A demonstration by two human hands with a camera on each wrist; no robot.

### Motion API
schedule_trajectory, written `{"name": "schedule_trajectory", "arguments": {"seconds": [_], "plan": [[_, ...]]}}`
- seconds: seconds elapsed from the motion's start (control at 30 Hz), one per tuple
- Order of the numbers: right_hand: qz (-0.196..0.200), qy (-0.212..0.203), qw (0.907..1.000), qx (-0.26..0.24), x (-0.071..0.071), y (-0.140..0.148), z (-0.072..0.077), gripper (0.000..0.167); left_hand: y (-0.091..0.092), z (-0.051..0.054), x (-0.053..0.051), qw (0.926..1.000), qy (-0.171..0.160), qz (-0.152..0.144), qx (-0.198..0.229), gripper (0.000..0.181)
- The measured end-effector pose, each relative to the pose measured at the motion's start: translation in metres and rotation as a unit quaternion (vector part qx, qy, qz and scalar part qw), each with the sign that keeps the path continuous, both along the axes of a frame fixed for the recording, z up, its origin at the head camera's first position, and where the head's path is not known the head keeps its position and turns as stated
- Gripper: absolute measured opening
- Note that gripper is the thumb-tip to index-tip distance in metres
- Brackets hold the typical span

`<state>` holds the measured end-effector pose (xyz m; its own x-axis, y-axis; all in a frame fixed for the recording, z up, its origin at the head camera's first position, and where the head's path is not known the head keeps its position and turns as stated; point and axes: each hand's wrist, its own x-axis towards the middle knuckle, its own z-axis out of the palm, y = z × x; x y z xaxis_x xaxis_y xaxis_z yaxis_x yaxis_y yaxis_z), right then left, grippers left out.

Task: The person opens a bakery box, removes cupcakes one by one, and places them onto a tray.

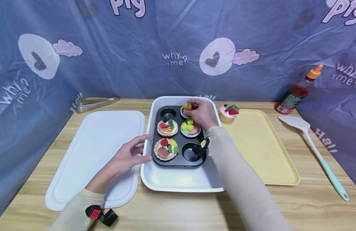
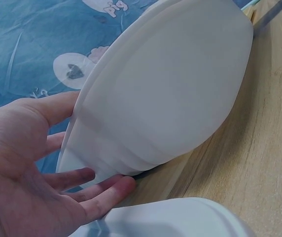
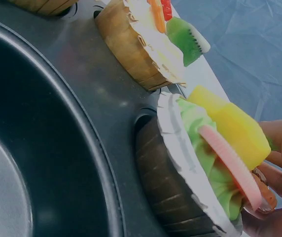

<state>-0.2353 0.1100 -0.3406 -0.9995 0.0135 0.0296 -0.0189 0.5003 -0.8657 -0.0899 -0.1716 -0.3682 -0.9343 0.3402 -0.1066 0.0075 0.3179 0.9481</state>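
In the head view a dark muffin tin (image 1: 178, 165) lies inside a white tub (image 1: 183, 184). My right hand (image 1: 203, 115) pinches a fruit cupcake (image 1: 187, 107) at the tin's back right cup; its fingers partly cover it. A cupcake with green cream and yellow fruit (image 3: 215, 148) sits just in front, hiding part of that hand in the right wrist view. Two fruit tarts (image 1: 167, 127) (image 1: 165, 149) fill the left column's middle and front cups. The back left and front right cups hold nothing. My left hand (image 1: 127, 155), fingers spread, touches the tub's left rim.
A white tray (image 1: 108, 138) lies left of the tub, with metal tongs (image 1: 97, 102) behind it. On the right, a pink-cream cupcake (image 1: 228, 112) stands at the corner of a yellow tray (image 1: 264, 147). Farther right are a sauce bottle (image 1: 296, 93) and a spatula (image 1: 313, 147).
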Motion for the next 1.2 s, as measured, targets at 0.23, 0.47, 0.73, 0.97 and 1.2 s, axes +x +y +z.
{"name": "schedule_trajectory", "arguments": {"seconds": [0.23, 0.47, 0.73, 0.97, 1.2], "plan": [[-0.001, 0.009, 1.0000, 0.001, 0.0022, 0.0005, 0.0000, 0.046, -0.0001, 0.0000, -0.0009, 1.0000, -0.006, 0.001, -0.003, 0.074], [-0.009, 0.008, 0.9999, 0.003, 0.0039, 0.0004, 0.0007, 0.046, 0.0000, 0.0012, -0.0004, 1.0000, -0.005, 0.001, -0.005, 0.075], [-0.013, 0.010, 0.9999, 0.004, 0.0034, -0.0005, 0.0006, 0.044, -0.0004, 0.0007, 0.0000, 1.0000, -0.005, 0.001, -0.006, 0.075], [-0.002, 0.034, 0.9993, 0.014, 0.0034, -0.0003, -0.0007, 0.043, -0.0006, 0.0001, -0.0003, 1.0000, -0.002, 0.000, -0.007, 0.075], [0.012, 0.052, 0.9981, 0.030, 0.0034, 0.0007, -0.0016, 0.042, -0.0006, -0.0003, -0.0005, 0.9999, -0.006, 0.001, -0.010, 0.075]]}}
